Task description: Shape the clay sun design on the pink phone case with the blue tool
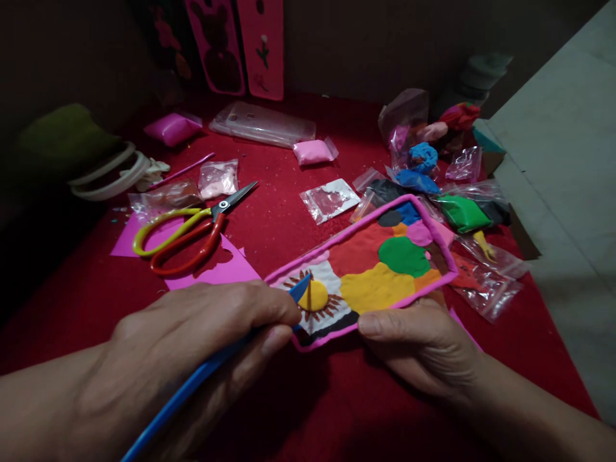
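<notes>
My left hand is closed around a blue modelling tool. The tool's pointed flat tip lies over a yellow disc ringed by brown spikes on a white patch. These are part of a clay-covered phone case, with red, yellow, green and other colour patches inside a pink clay rim. Gripping the case by its near edge is my right hand, thumb on the rim and fingers hidden beneath. The case is held tilted above the red cloth.
Scissors with yellow and red handles lie on pink sheet at left. A clear phone case and a pink clay packet lie behind. Green clay sits among several bags at right. Decorated pink panels stand at the back.
</notes>
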The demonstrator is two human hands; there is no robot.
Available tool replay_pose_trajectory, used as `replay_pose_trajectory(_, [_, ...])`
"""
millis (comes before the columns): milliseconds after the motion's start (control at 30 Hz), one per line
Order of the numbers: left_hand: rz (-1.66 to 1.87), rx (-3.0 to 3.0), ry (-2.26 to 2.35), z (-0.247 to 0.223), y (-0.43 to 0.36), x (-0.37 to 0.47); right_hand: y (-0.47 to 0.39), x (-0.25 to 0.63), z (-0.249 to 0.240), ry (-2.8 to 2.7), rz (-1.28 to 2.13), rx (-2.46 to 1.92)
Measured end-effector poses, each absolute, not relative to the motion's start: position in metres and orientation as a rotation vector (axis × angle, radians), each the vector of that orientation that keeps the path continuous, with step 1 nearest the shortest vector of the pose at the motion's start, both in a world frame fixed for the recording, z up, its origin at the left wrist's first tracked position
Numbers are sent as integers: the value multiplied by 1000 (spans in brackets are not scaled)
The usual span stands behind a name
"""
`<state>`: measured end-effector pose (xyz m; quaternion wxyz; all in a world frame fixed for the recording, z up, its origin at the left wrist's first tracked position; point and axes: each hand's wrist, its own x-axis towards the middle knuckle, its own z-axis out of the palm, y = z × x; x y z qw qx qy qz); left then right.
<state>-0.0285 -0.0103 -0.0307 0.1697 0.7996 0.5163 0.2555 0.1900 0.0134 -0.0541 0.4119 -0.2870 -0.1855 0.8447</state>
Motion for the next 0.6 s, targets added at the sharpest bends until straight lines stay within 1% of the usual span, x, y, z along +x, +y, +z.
replay_pose_trajectory(167, [757,2313,1466,-30,-8,-27,15,190,-55,-468,2113,-730])
replay_pose_trajectory(367, [701,2284,1487,-29,-11,-27,14,189,-55,-490,2121,-733])
replay_pose_trajectory(600, [729,2369,1372,-26,-6,-25,15,189,-56,-488,2101,-737])
